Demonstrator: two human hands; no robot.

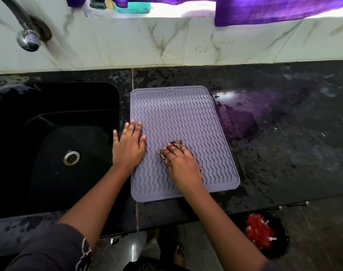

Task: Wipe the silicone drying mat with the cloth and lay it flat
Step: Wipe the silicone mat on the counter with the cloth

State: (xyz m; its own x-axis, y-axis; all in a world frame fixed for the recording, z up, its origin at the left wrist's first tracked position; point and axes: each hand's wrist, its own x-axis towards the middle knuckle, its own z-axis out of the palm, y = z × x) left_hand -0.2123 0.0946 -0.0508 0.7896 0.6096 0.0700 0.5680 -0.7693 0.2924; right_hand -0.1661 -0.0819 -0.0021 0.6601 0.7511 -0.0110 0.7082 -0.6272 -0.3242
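Observation:
A grey-lilac silicone drying mat (178, 114) with wavy ridges lies flat on the black counter, just right of the sink. My left hand (128, 146) rests palm down, fingers spread, on the mat's left edge. My right hand (181, 163) presses a small brownish cloth (177, 143) onto the mat's lower middle; only the cloth's edges show around my fingers.
A black sink (55, 145) with a metal drain sits to the left, and a chrome tap (28, 39) hangs above it. The wet black counter (284, 133) stretches right. Marble tiles back it. Below the counter edge stands a dark bin (264, 235) with red scraps.

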